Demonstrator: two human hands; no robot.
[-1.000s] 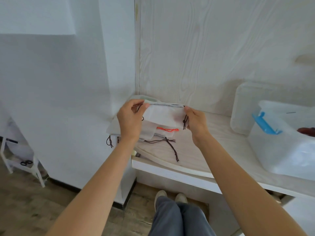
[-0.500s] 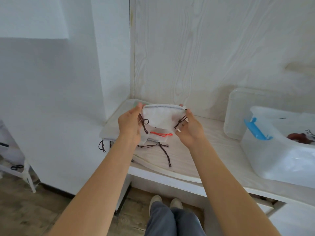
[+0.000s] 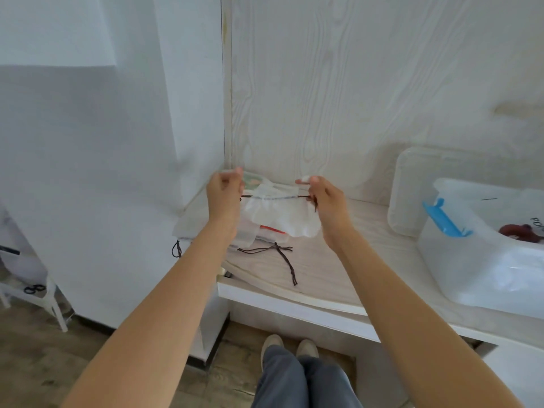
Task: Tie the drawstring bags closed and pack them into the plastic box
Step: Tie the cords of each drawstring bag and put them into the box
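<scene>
I have the bag (image 3: 281,214) hanging between my hands above the shelf's (image 3: 338,260) back left corner, its cord (image 3: 275,197) stretched level from side to side. My left hand (image 3: 223,198) pinches one cord end, my right hand (image 3: 325,201) the other; both sit equally near. The mouth looks gathered and puckered, white cloth sagging below. The box (image 3: 482,260) stands well right, nearer my right hand.

Cut-off letters "POP" inside plastic box (image 3: 459,260)
</scene>
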